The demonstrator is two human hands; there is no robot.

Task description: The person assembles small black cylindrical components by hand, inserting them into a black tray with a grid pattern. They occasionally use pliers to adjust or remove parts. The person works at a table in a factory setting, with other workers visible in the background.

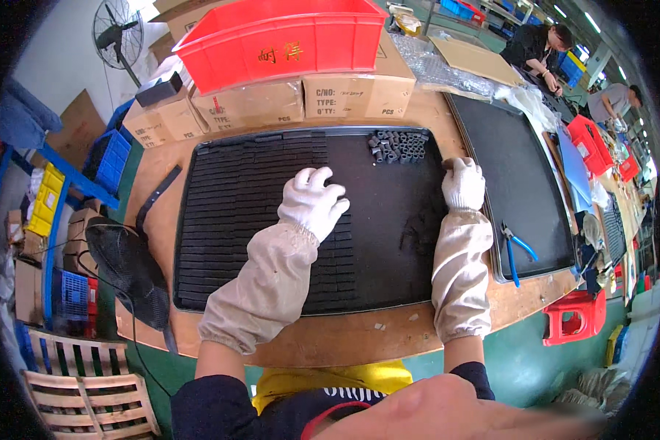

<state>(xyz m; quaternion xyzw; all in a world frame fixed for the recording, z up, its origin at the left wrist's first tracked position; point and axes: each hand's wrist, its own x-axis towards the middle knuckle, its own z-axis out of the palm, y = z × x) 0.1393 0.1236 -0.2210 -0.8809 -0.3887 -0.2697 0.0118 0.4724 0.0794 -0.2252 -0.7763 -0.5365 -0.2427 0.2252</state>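
Note:
In front of me lies a black tray (pixel 377 264), its left part filled with tight rows of small black blocks (pixel 231 198). My left hand (pixel 311 202), in a white glove, rests over the right border of these rows with its fingers spread and bent; no held thing shows. At the tray's right rim is my right hand (pixel 463 183), also gloved, its fingers curled together; whatever they hold is hidden. Short dark tube-like pieces (pixel 398 146) stand grouped at the tray's far right. Loose thin black pieces (pixel 420 227) lie on the tray left of my right forearm.
A second black tray (pixel 524 176) on the right carries blue-handled pliers (pixel 517 249). Behind are cardboard boxes (pixel 355 95) under a red bin (pixel 282 44). A black mesh object (pixel 128 268) with a cable sits at the left table edge. Two people work at the far right.

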